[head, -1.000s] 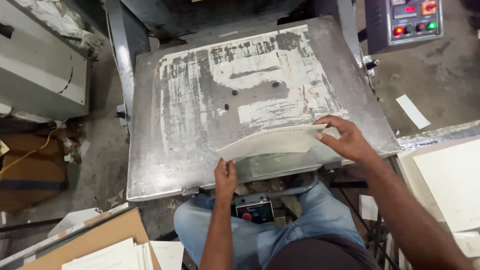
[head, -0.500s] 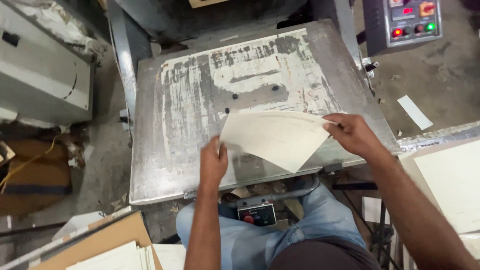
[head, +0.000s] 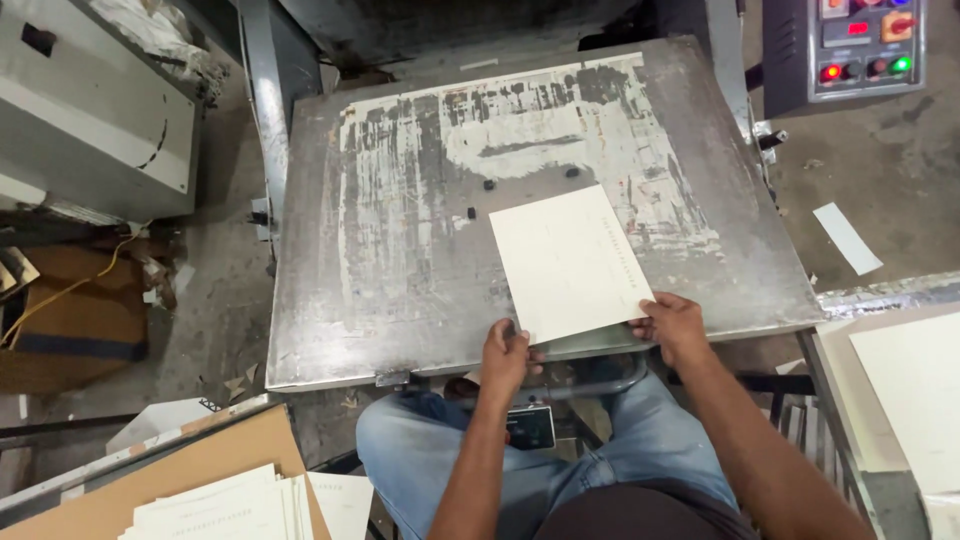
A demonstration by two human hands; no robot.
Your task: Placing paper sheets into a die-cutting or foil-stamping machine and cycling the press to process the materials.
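A cream paper sheet [head: 568, 262] lies flat and slightly turned on a worn grey metal plate [head: 390, 260]. My left hand [head: 505, 355] pinches the sheet's near left corner at the plate's front edge. My right hand [head: 672, 325] grips the near right corner. Small black stops [head: 489, 185] stick up from the plate just beyond the sheet's far edge. My knees in blue jeans show below the plate.
A control panel [head: 860, 45] with red and green lights stands at the top right. A stack of sheets [head: 915, 385] lies at the right, more sheets on cardboard [head: 225, 495] at the lower left. A grey machine [head: 90, 120] stands at the left.
The sheet came from the right, held curved and tilted above the plate; now it lies flat on the plate. Both hands moved to its near corners.
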